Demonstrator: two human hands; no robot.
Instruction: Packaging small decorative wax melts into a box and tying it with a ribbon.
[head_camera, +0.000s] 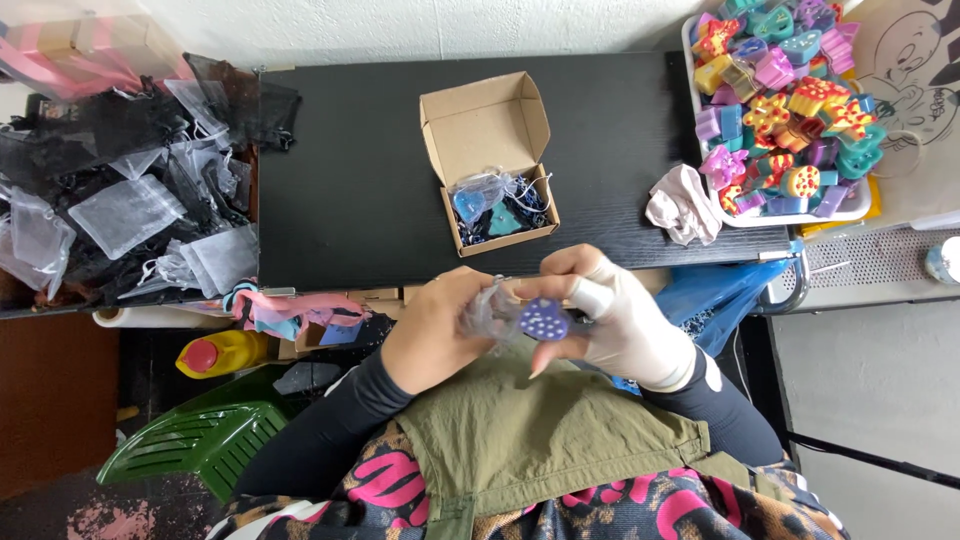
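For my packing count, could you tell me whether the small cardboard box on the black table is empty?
No, the open cardboard box holds clear pouches with small blue pieces in its lower half.

A black surface (360, 180) fills the upper middle of the frame. On it sit an open cardboard box (487, 160) at centre, a crumpled pale cloth (682, 205) to the right, and a white tray (762, 217) of colourful shapes at upper right.

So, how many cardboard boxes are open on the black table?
1. The open cardboard box sits near the middle of the black table, with small bagged pieces inside. Other boxes may be hidden under the pile of mesh bags at left.
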